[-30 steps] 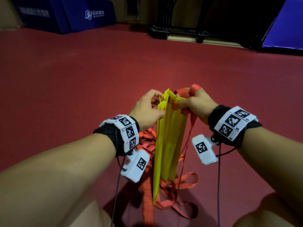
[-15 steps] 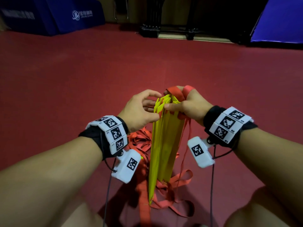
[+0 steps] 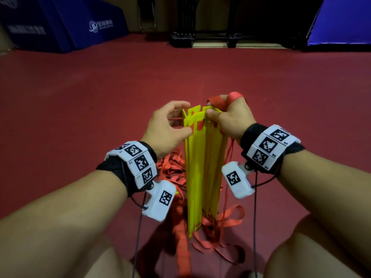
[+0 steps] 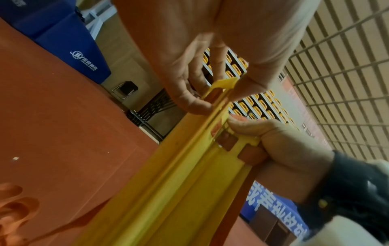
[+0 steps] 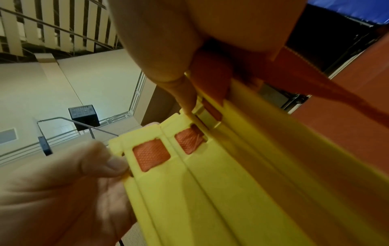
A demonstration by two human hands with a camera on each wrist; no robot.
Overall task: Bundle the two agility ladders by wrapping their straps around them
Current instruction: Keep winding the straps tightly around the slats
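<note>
Standing upright on the red floor (image 3: 80,117), long axis vertical: yellow rung stack (image 3: 202,167); left hand (image 3: 168,127) pinching its top's left edge; right hand (image 3: 230,115) gripping its top's right side, strap (image 3: 217,102) over fingers; loose straps (image 3: 226,219) heaped at its foot.

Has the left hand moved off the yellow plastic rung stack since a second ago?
No. The left hand stays against the left side of the upright yellow plastic rung stack near its top; only its fingers have spread.
</note>
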